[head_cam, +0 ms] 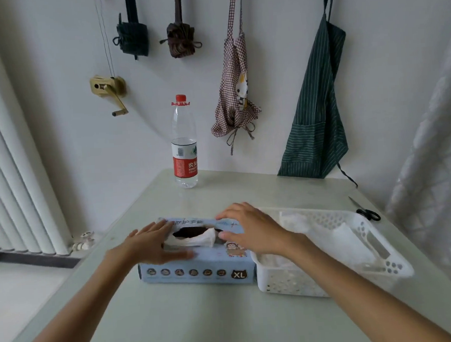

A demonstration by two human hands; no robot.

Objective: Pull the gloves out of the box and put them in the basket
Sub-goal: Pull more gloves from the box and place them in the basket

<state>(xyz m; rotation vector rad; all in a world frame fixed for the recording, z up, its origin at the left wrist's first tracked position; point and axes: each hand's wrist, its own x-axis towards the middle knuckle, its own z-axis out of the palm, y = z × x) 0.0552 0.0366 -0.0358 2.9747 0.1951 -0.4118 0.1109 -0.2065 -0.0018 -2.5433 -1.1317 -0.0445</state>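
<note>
Box (197, 262) lay mid-frame on counter (228, 316), touching basket (330, 257) at its right, likely for short transfers. Left hand (155, 244) lay flat, fingers straight, steadying the box. Right hand (251, 228) rested uncurled beside the slot, by a protruding glove (194, 240). More gloves in the basket.

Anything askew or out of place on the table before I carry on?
Nothing stands out. The box sits flat beside the basket, a glove poking from its opening. The bottle stands upright, and scissors lie flat behind the basket.
</note>
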